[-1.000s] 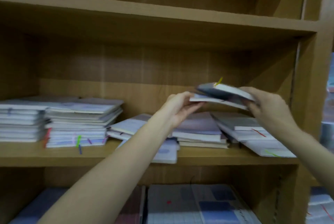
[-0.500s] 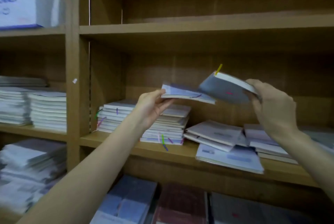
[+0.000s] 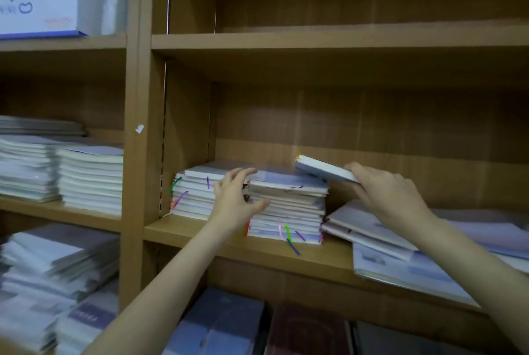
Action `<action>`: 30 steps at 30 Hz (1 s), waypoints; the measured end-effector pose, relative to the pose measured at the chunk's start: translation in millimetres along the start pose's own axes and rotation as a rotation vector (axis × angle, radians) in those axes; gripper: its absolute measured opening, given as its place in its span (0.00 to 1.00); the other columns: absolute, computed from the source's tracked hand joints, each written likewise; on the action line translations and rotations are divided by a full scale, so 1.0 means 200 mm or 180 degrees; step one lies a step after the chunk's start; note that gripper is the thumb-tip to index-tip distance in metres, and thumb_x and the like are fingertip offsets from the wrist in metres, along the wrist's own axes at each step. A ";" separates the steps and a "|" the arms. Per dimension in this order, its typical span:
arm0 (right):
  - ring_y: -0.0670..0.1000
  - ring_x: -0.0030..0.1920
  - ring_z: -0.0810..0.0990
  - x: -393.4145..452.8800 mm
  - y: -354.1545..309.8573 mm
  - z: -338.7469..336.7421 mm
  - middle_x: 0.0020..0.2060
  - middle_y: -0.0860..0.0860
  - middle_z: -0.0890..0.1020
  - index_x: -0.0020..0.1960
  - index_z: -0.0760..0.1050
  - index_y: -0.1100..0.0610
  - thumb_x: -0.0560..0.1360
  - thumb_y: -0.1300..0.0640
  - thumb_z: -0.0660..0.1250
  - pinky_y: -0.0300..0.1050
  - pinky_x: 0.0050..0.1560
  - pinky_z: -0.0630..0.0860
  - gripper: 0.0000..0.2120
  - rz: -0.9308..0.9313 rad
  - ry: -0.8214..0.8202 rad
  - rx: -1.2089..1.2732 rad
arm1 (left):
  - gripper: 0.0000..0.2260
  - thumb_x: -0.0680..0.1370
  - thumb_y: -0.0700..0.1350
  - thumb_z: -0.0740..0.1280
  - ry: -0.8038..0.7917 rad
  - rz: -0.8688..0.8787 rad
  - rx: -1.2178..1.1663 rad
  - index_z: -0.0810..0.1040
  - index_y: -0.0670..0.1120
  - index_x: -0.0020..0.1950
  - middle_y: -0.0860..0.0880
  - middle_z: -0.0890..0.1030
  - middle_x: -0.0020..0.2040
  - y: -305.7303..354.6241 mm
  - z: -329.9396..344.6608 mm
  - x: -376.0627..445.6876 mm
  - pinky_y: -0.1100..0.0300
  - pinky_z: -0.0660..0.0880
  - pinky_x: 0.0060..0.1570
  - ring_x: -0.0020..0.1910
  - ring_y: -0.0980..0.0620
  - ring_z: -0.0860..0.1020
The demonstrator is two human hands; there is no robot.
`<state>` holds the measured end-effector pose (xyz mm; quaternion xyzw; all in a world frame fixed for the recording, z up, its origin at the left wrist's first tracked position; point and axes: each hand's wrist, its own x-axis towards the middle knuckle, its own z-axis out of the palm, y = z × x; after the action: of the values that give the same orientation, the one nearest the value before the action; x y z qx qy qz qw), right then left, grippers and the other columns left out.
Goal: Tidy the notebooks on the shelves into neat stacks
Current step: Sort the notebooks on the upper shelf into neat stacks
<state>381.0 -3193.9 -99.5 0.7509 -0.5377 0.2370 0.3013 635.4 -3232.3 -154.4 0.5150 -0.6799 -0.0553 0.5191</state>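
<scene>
Head view: 1 notebook (image 3: 325,172), gripped by the right hand (image 3: 385,193), now tilts over the right-hand stack (image 3: 286,208). The left hand (image 3: 234,197), fingers spread, has released its notebook there, growing the stack.

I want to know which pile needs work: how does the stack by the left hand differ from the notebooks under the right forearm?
The stack by the left hand is tall, with its edges roughly lined up; the loose notebooks under the right forearm are low, fanned and overlapping. The stack sits wholly on the shelf; the lowest loose notebook overhangs its front edge. Both have pale covers.
</scene>
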 end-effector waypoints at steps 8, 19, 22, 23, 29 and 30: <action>0.52 0.42 0.73 0.07 -0.04 -0.02 0.46 0.51 0.76 0.62 0.65 0.51 0.81 0.50 0.53 0.45 0.40 0.70 0.11 -0.0055 -0.0366 0.0070 | 0.12 0.74 0.47 0.70 0.0180 -0.0200 -0.1245 0.76 0.52 0.56 0.57 0.77 0.48 -0.01 0.00 0.03 0.68 0.72 0.47 0.55 0.54 0.75; 0.61 0.51 0.78 0.19 -0.01 -0.01 0.55 0.56 0.79 0.68 0.68 0.52 0.79 0.61 0.58 0.52 0.45 0.74 0.18 0.0003 0.0591 -0.0074 | 0.21 0.74 0.44 0.70 0.0313 -0.0049 -0.0560 0.71 0.47 0.66 0.50 0.75 0.59 -0.04 0.11 0.10 0.61 0.70 0.59 0.61 0.54 0.71; 0.61 0.51 0.78 0.22 -0.06 -0.03 0.55 0.56 0.79 0.68 0.68 0.53 0.79 0.62 0.58 0.51 0.43 0.73 0.19 -0.0104 0.0868 0.0004 | 0.21 0.75 0.40 0.68 0.0277 0.0029 -0.0406 0.71 0.47 0.67 0.50 0.75 0.61 -0.08 0.11 0.08 0.62 0.69 0.62 0.63 0.54 0.71; 0.61 0.51 0.78 0.23 -0.08 -0.03 0.55 0.56 0.79 0.68 0.68 0.53 0.79 0.62 0.58 0.50 0.42 0.72 0.19 -0.0153 0.0908 0.0026 | 0.20 0.75 0.39 0.68 0.0344 0.0050 -0.0427 0.71 0.46 0.66 0.50 0.76 0.60 -0.08 0.10 0.08 0.64 0.69 0.60 0.61 0.55 0.72; 0.55 0.54 0.79 0.23 -0.16 0.12 0.56 0.51 0.80 0.68 0.69 0.49 0.80 0.54 0.58 0.47 0.49 0.74 0.16 -0.0520 0.0084 0.0158 | 0.16 0.75 0.37 0.65 0.0686 0.0389 -0.0134 0.75 0.46 0.63 0.51 0.77 0.56 -0.12 0.09 0.01 0.62 0.71 0.59 0.57 0.54 0.74; 0.55 0.56 0.78 0.22 -0.18 0.15 0.58 0.52 0.79 0.68 0.69 0.50 0.80 0.54 0.58 0.48 0.52 0.75 0.16 -0.0480 -0.0062 0.0306 | 0.15 0.76 0.37 0.64 0.0811 0.0482 0.0071 0.75 0.46 0.62 0.51 0.76 0.57 -0.15 0.08 0.00 0.67 0.67 0.60 0.59 0.53 0.72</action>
<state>429.1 -3235.7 -97.0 0.8051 -0.4705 0.2320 0.2766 641.4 -3253.2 -179.8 0.4708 -0.6460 0.0574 0.5981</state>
